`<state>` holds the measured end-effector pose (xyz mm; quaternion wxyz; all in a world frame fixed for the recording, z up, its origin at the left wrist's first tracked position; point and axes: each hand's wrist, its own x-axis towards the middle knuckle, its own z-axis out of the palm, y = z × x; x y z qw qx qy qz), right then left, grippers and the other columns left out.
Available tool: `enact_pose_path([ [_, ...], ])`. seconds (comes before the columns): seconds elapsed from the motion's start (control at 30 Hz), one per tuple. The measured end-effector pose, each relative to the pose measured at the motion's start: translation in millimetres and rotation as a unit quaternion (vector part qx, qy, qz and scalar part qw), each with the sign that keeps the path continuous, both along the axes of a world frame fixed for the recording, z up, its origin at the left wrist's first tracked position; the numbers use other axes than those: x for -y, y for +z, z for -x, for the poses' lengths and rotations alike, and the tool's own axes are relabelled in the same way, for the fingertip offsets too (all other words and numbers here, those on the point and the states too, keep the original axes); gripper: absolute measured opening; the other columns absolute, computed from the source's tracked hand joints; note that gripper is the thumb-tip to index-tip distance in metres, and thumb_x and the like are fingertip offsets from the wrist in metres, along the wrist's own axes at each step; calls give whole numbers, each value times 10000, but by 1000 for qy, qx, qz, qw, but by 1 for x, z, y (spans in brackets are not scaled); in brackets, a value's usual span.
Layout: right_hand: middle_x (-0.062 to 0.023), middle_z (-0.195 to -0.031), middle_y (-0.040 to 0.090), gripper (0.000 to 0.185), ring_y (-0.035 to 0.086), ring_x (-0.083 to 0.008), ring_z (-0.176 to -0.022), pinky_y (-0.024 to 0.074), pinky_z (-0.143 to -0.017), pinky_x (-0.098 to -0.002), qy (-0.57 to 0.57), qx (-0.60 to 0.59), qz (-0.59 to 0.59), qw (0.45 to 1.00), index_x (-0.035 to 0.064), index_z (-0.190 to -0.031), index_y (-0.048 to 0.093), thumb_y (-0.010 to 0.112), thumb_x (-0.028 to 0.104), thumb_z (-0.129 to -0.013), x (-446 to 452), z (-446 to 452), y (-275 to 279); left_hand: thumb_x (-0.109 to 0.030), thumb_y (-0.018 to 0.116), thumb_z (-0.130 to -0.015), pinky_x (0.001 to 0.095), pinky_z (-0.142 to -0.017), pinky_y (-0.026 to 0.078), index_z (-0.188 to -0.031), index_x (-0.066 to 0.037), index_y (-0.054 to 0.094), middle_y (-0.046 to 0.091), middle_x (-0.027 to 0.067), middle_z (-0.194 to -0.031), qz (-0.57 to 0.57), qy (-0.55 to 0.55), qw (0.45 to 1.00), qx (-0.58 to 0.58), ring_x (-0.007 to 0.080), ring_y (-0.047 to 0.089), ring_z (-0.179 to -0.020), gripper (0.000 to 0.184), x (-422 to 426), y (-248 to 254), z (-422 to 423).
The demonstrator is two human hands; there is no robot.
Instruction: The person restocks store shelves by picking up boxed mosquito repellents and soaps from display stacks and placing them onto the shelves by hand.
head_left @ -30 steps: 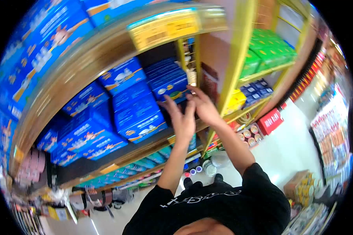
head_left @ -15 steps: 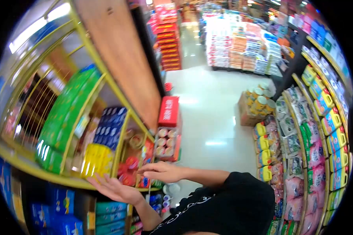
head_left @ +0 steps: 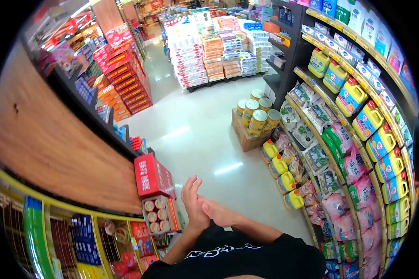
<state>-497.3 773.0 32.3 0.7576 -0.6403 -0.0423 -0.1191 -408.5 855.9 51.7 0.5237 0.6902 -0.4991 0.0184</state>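
My left hand [head_left: 194,204] is raised in front of my chest, its fingers stretched upward and holding nothing. Against its palm side rests my right hand [head_left: 221,215], touching it near the base of the fingers. Part of the right hand's fingers is hidden behind the contact, and no object shows between the two. Below and beyond the left hand stand a red carton [head_left: 154,176] and a box of round-lidded jars [head_left: 156,215], both apart from my hands.
Shelves with yellow jugs [head_left: 351,96] and pink bags [head_left: 338,207] line the right. Gold cans [head_left: 258,116] stand on a cardboard box [head_left: 244,135] in the aisle. A wooden panel [head_left: 60,135] and yellow-framed rack are left. Ahead are stacked packs [head_left: 188,60] and red boxes [head_left: 130,83].
My hands have come together from being apart beside the left rack. The view has turned right, so the rack now sits lower left and the aisle is central.
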Motion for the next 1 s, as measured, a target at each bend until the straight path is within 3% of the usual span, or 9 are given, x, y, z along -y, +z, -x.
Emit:
enact_pose_path([
  [0.17, -203, -1645, 146, 787, 130, -285, -1529, 130, -1235, -402, -41, -18, 1, 999, -56, -1581, 74, 272, 521, -1084, 89, -66, -13, -561, 157, -1043, 567, -1194, 120, -1427, 10, 476, 396, 228, -1530, 1, -38, 999, -25, 431, 299, -1456, 758, 102, -40, -75],
  [0.37, -198, -1612, 263, 768, 263, -285, -1486, 208, -1220, -404, -60, -159, -118, 978, -42, -1578, 149, 274, 532, -1083, 228, -170, -8, -638, 150, -1021, 628, -1185, 50, -1470, -43, 454, 335, 233, -1571, 1, -125, 991, -49, 466, 200, -1494, 805, 228, -24, -180],
  [0.53, -199, -1544, 389, 702, 437, -307, -1394, 318, -1171, -428, -180, -31, -57, 981, -12, -1545, 293, 404, 486, -1063, 327, -243, -37, -791, 226, -931, 634, -1188, 25, -1473, -7, 436, 339, 256, -1555, -40, -253, 966, -16, 502, 160, -1492, 976, 335, -10, -243],
  [0.63, -181, -1647, 236, 851, 370, -401, -1435, 302, -1184, -514, -123, -13, -114, 986, 146, -1624, 106, 378, 654, -997, 399, -280, -114, -796, 248, -925, 642, -1190, 24, -1460, 27, 430, 355, 259, -1542, -78, -330, 941, -11, 512, 158, -1485, 998, 388, 4, -272],
  [0.67, -208, -1623, 278, 749, 442, -396, -1375, 370, -1136, -504, -161, -36, -185, 969, 198, -1602, 186, 312, 648, -1017, 407, -294, -121, -809, 259, -913, 642, -1193, 19, -1453, 52, 419, 373, 257, -1530, -96, -347, 933, -15, 507, 161, -1486, 1028, 407, 4, -283],
  [0.77, -246, -1574, 339, 1016, 445, -398, -1367, 386, -1121, -541, -115, -39, -254, 959, 143, -1620, 90, 510, 734, -908, 478, -314, -136, -771, 348, -919, 636, -1197, 39, -1465, 41, 408, 378, 249, -1532, -132, -380, 915, 20, 489, 183, -1487, 980, 471, -25, -325],
  [0.87, -190, -1548, 404, 645, 511, -335, -1332, 412, -1125, -434, -114, -31, -168, 979, 76, -1604, 145, 408, 306, -1061, 541, -353, -129, -683, 471, -925, 637, -1192, 91, -1471, 17, 415, 381, 241, -1534, -187, -368, 909, 56, 459, 233, -1479, 890, 543, -35, -370],
  [0.97, -88, -1570, 417, 537, 292, -297, -1477, 157, -1230, -442, -153, -126, 190, 962, 90, -1519, 440, 300, 402, -1104, 621, -392, -89, -605, 568, -912, 641, -1177, 147, -1468, -5, 432, 376, 234, -1541, -237, -347, 903, 88, 441, 273, -1467, 829, 614, -15, -423],
  [1.0, -133, -1520, 443, 566, 367, -311, -1415, 238, -1186, -439, -139, -113, 136, 974, 57, -1489, 449, 382, 428, -1066, 643, -408, -74, -612, 577, -904, 634, -1181, 148, -1470, -6, 431, 377, 228, -1540, -238, -347, 902, 99, 435, 278, -1466, 842, 635, -8, -442],
])
